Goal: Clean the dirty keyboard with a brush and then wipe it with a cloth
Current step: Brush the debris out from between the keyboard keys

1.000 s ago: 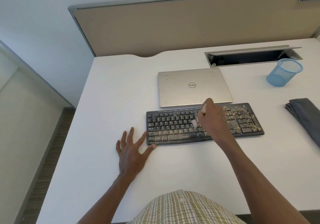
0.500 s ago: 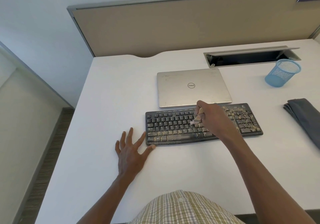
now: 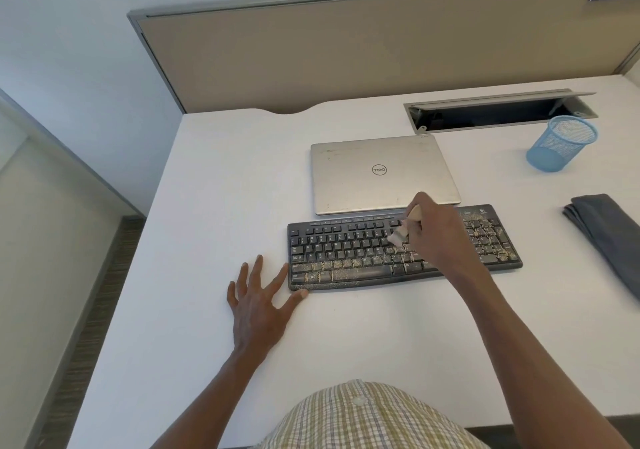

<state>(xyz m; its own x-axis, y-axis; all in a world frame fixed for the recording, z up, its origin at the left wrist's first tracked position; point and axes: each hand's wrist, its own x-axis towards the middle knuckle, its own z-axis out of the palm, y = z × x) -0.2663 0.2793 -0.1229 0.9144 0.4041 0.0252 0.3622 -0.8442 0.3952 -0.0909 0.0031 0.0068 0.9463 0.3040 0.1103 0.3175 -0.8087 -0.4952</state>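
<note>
A black keyboard (image 3: pixel 346 254) lies on the white desk (image 3: pixel 207 206), with pale dust over its lower rows and right side. My right hand (image 3: pixel 436 230) grips a small brush (image 3: pixel 401 232) with a light wooden handle, and its pale bristles touch the keys near the keyboard's middle. My left hand (image 3: pixel 258 296) lies flat on the desk with fingers spread, thumb against the keyboard's front left corner. A folded dark grey cloth (image 3: pixel 609 233) lies at the right edge of the desk.
A closed silver laptop (image 3: pixel 381 174) sits just behind the keyboard. A blue mesh pen cup (image 3: pixel 561 143) stands at the back right, in front of an open cable slot (image 3: pixel 498 109). A beige partition (image 3: pixel 346 53) borders the desk's far side.
My right hand has swept the brush back and forth in short strokes over the middle keys, ending slightly higher on the keyboard. My left hand has stayed put.
</note>
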